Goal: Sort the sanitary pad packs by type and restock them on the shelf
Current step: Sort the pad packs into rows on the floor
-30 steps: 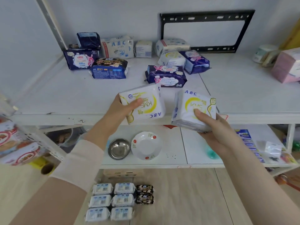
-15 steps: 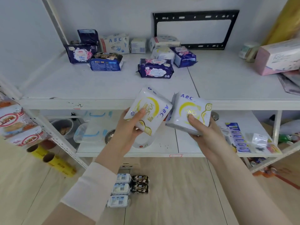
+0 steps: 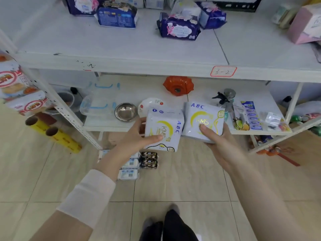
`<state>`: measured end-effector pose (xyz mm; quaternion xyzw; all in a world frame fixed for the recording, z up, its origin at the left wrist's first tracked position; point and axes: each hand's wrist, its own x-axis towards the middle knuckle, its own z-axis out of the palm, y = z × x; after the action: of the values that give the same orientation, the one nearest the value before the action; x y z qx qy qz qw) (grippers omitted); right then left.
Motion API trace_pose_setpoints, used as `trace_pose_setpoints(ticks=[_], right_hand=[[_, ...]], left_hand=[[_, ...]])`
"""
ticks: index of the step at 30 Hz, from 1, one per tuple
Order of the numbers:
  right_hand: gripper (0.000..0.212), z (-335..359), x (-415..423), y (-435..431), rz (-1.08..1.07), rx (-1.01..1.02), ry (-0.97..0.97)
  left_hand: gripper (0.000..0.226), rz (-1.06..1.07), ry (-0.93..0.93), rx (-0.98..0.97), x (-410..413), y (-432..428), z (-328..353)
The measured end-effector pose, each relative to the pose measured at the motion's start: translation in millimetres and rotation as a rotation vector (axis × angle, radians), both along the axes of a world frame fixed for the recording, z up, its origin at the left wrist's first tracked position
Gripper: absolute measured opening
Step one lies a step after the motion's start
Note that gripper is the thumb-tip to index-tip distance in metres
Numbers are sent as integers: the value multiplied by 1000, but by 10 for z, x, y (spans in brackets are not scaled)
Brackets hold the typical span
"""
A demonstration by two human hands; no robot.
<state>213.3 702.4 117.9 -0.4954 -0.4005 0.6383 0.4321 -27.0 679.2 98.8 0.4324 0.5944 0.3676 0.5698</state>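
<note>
Clamps a white-and-yellow ABC pack (image 3: 164, 132) in the left hand (image 3: 137, 138), thumb pressed across the near face, print turned sideways. Clamps a second pack (image 3: 204, 121) of the same print in the right hand (image 3: 218, 141), thumb on the yellow crescent, lettering upright. Keeps both hands closed, each on its own load and close together, with the two edges touching or nearly so; cannot tell which.

Compared with a second ago: brought down from level with the front edge of the upper shelf (image 3: 121, 47) to in front of the lower shelf (image 3: 199, 91), and drawn closer side by side. Not yet set down anywhere.

Reads as a match check: same brand, same yellow design, so probably one type and one spot. Still calls for a place on the upper shelf, where purple packs (image 3: 178, 27) and a blue pack (image 3: 117, 15) lie far back, loosely mixed. Leaves rows of small packs (image 3: 129, 173) on the floor (image 3: 173, 185), near, under the left wrist. Farther off, on the lower shelf: a steel bowl (image 3: 126, 112) and a plate (image 3: 149, 104), no part of the sorting.
</note>
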Motion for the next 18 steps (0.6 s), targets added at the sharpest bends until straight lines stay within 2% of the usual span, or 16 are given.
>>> trace_pose_setpoints(ticks=[5, 8, 13, 15, 18], right_hand=[[88, -241, 29, -122, 60, -40, -41], [97, -414, 127, -59, 82, -84, -38], [104, -714, 356, 188, 129, -128, -41], [95, -836, 450, 321, 151, -167, -12], [64, -1005, 598, 533, 138, -223, -7]], left_hand=[[58, 42, 61, -54, 91, -116, -237], [68, 60, 56, -73, 176, -103, -406], [63, 160, -10, -103, 445, 13, -663], [73, 174, -43, -122, 556, 62, -771], [90, 180, -51, -182, 707, 163, -952]])
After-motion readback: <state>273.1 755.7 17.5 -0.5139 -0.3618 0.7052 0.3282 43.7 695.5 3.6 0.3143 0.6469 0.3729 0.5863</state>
